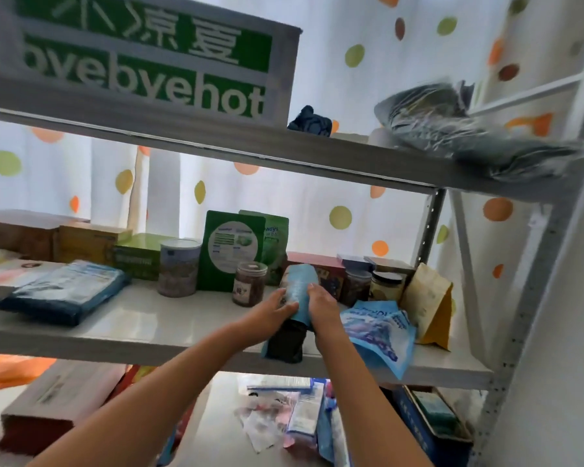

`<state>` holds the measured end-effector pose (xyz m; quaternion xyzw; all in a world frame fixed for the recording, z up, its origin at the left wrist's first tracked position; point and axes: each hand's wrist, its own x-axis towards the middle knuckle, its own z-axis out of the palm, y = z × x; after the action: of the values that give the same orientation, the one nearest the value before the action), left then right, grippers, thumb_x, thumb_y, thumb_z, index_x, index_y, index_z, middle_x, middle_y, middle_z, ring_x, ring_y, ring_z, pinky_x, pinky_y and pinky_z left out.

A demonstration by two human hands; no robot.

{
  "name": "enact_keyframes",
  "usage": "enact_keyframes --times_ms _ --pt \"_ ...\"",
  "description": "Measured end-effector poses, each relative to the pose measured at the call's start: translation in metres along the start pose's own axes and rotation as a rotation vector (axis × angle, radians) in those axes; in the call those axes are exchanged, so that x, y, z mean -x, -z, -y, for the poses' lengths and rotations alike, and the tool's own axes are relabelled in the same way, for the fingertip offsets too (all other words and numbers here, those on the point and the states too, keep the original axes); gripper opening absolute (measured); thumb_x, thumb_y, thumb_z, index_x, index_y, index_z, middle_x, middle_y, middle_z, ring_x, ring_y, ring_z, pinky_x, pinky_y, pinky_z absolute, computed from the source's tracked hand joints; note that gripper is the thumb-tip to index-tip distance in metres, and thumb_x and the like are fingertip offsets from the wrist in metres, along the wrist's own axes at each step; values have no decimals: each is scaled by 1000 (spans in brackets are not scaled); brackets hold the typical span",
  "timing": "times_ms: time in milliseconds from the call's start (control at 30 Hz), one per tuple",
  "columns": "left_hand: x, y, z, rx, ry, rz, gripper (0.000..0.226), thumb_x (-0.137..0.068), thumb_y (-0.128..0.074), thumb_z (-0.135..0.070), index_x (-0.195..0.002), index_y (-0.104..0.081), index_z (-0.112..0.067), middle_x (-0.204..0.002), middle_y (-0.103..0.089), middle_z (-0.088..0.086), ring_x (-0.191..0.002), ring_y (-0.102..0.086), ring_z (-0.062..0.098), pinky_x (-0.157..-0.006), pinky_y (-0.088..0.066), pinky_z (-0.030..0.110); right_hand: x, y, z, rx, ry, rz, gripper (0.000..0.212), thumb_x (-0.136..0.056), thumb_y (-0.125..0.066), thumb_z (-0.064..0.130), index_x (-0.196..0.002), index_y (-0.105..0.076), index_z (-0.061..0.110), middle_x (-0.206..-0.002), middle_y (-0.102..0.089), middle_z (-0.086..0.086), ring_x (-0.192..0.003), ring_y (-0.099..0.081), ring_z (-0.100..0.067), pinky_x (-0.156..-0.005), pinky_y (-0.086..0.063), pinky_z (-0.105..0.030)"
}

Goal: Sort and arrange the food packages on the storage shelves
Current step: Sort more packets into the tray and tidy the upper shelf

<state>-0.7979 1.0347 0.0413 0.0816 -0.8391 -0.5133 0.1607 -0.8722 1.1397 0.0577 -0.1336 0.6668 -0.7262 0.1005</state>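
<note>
Pouch (pixel 295 291), light blue on top and dark at the bottom, stands in the lower middle of the frame on the middle shelf (pixel 169 328), and I have it between both hands. My left hand (pixel 277 310) presses its side with the fingers laid along it, and my right hand (pixel 321 306) curls around the other side, so I am gripping it from both flanks.

As I judge it, the main risk is its footing. The dark base sits close to the shelf's front edge, so if I let go before it stands square, it could tip forward and drop onto the heap of packets (pixel 284 412) on the lower shelf, at the bottom middle of the frame.

The neighbours are crowded too. A small brown jar (pixel 249 284) stands just left of the pouch, and another dark jar (pixel 355 287) sits close behind my right hand; a careless push back could knock either over. The blue bag (pixel 378 335) leaning by my right wrist juts over the edge, and a brush from my forearm might slide it off.
</note>
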Motion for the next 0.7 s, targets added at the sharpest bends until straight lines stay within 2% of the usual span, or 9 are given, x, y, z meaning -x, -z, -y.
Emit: enact_keyframes --times_ms 100,167,233,300,367,433,533,600,700 --pt "-12 -1 17 -75 -15 -48 53 -101 -51 -38 -147 -39 -15 -139 -55 9 -111 -59 17 -92 -52 28 -11 -5 -15 43 -17 47 31 -106 -46 17 -135 -56 9 -131 -57 -12 -112 -59 -29 -88 -54 -35" --pt "-18 -3 32 -111 -29 -75 56 -97 -49 -50 -144 -45 -20 -133 -60 10 -107 -64 18 -93 -55 38 -14 -5 -26 195 28 75 37 -106 -45 18 -142 -53 8 -142 -53 -13 -118 -57 -27 -101 -52 -38" --pt "-25 -5 41 -181 -68 -91 59 -92 -44 -58 -139 -50 -22 -127 -63 9 -105 -65 19 -92 -55 45 -15 -4 -31 357 86 71 40 -106 -45 21 -144 -51 9 -145 -52 -14 -121 -56 -25 -106 -47 -37" --pt "-25 -6 32 -278 -121 -110 58 -95 -38 -57 -136 -53 -18 -133 -59 10 -113 -61 21 -98 -51 45 -14 2 -28 503 153 31 41 -106 -46 25 -144 -51 10 -144 -54 -14 -122 -56 -25 -104 -47 -35" --pt "-19 -4 17 -372 -192 -123 51 -102 -37 -46 -140 -50 -15 -144 -51 9 -127 -52 22 -108 -42 40 -16 13 -25 629 219 -28 41 -105 -46 28 -142 -54 12 -139 -58 -12 -113 -58 -22 -92 -49 -33" --pt "-18 -4 5 -446 -273 -122 47 -105 -37 -39 -144 -47 -13 -149 -46 8 -134 -45 22 -111 -37 35 -19 28 -22 753 291 -127 39 -103 -49 29 -137 -57 11 -133 -61 -12 -108 -57 -20 -84 -43 -27" --pt "-13 -7 -13 -564 -400 -76 43 -106 -35 -37 -141 -51 -16 -149 -47 5 -136 -43 22 -111 -37 36 -24 55 -19 999 343 -300 40 -99 -54 30 -136 -59 13 -134 -59 -11 -121 -55 -25 -96 -43 -33" --pt "-10 -10 -19 -677 -479 -24 41 -107 -34 -35 -139 -53 -16 -148 -48 3 -137 -41 21 -112 -32 34 -28 75 -20 1210 238 -348 53 -97 -55 44 -143 -51 17 -145 -50 -13 -133 -46 -30 -108 -39 -43" --pt "-10 -15 -20 -820 -615 -25 39 -105 -36 -35 -134 -57 -19 -142 -53 1 -135 -43 21 -114 -30 36 -30 101 -34 1309 -110 -270 90 -77 -53 82 -150 -36 33 -162 -21 -13 -148 -21 -36 -116 -20 -61"
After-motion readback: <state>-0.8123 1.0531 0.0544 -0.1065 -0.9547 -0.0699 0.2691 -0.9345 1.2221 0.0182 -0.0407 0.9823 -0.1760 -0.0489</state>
